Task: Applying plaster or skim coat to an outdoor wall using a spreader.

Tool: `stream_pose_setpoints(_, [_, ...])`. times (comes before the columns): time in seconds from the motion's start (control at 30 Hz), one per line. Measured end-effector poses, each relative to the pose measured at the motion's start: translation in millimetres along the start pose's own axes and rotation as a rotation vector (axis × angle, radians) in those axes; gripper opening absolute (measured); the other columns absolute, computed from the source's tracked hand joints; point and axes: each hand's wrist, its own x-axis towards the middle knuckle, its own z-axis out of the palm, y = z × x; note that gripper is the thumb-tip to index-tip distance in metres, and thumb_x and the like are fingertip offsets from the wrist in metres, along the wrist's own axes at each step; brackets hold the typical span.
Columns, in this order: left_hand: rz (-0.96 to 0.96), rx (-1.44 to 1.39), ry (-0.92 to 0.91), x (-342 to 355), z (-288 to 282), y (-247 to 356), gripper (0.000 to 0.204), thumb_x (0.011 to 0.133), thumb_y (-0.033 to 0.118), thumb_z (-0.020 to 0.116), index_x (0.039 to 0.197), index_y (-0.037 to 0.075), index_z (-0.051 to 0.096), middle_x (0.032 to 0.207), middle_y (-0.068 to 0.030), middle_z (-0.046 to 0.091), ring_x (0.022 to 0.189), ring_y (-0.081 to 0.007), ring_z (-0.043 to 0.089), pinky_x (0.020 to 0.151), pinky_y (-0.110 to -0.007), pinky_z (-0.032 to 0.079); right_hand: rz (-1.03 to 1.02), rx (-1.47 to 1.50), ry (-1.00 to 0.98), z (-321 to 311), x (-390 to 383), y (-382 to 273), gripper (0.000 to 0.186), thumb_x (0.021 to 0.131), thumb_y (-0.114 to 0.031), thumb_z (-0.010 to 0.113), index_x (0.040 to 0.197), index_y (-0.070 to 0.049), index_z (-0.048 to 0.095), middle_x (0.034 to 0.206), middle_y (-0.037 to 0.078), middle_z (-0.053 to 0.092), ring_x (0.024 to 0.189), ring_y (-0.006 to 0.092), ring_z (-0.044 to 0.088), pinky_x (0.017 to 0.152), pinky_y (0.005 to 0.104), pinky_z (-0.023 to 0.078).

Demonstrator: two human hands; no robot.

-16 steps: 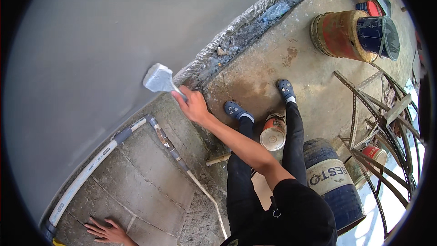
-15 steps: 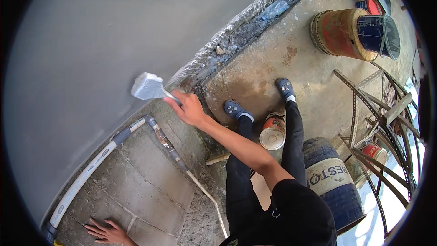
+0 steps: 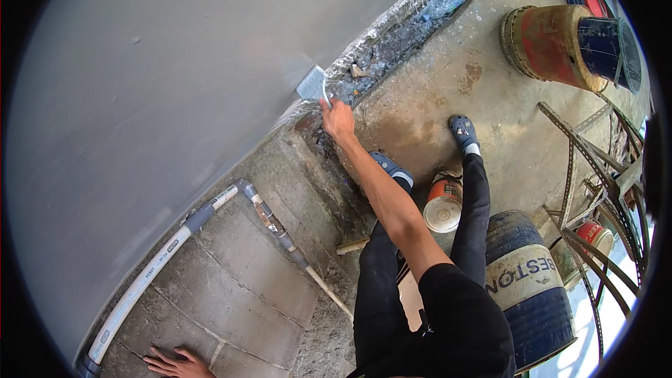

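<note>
My right hand (image 3: 339,120) is closed around the handle of a wide flat brush (image 3: 313,84) coated in pale grey. The brush head meets the edge of a large smooth grey surface (image 3: 175,84), beside its rough, whitish rim (image 3: 381,26). Fingers spread, my left hand (image 3: 180,364) lies flat on the concrete blocks (image 3: 231,273) at the lower left and holds nothing. Part of that hand is cut off by the lower edge of the picture.
A pale pipe (image 3: 150,273) with grey joints follows the grey surface's edge. Between my legs stands a small orange-and-white bucket (image 3: 443,211). A blue drum (image 3: 528,294), metal frames (image 3: 595,189) and stained buckets (image 3: 553,42) stand to the right.
My right hand has carried the brush rightward and up along the rim, and the brush head now meets the surface's edge. The view has shifted slightly; my left hand stays flat on the blocks.
</note>
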Motion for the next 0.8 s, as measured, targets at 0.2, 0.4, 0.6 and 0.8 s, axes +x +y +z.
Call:
stream_pose_setpoints(0.2, [0.016,0.03,0.02,3.4,-2.5,-18.1,0.068,0.086,0.058,0.026,0.137,0.013,0.03,0.144,-0.025,0.015,0.13,-0.0465,0.02,0.096,-0.067,0.016,-0.167,0.211,-0.169,-53.1,-102.1,-81.0,0.039,0.087,-0.037,0.053,0.089,0.001,0.062,0.052,0.019,0.053,0.052,0.0327,0.056,0.055,0.0408,0.044])
stream_pose_setpoints(0.4, [0.016,0.065,0.014,2.9,-3.9,-19.7,0.065,0.087,0.055,0.027,0.136,0.013,0.032,0.144,-0.0243,0.017,0.13,-0.0455,0.021,0.096,-0.066,0.017,-0.685,0.412,-0.238,-101.0,-97.8,-124.2,0.035,0.087,-0.035,0.055,0.078,-0.001,0.058,0.05,0.013,0.049,0.044,0.0237,0.048,0.048,0.0369,0.038])
stream_pose_setpoints(0.6, [0.006,0.098,0.043,1.7,-7.2,-15.7,0.063,0.087,0.052,0.029,0.136,0.013,0.033,0.143,-0.0235,0.02,0.13,-0.0432,0.023,0.096,-0.065,0.018,-0.104,0.106,-0.132,-68.4,1.7,-19.2,0.042,0.084,-0.044,0.053,0.096,-0.005,0.064,0.067,0.019,0.061,0.064,0.0351,0.06,0.063,0.0434,0.046])
stream_pose_setpoints(0.8, [0.031,0.105,0.0,2.8,-18.7,-6.4,0.062,0.087,0.049,0.031,0.136,0.012,0.031,0.143,-0.0246,0.02,0.129,-0.0457,0.023,0.096,-0.065,0.019,-0.085,-0.037,0.066,-67.1,29.3,-24.6,0.04,0.085,-0.036,0.052,0.09,0.002,0.063,0.081,0.025,0.062,0.078,0.0421,0.06,0.072,0.0465,0.048])
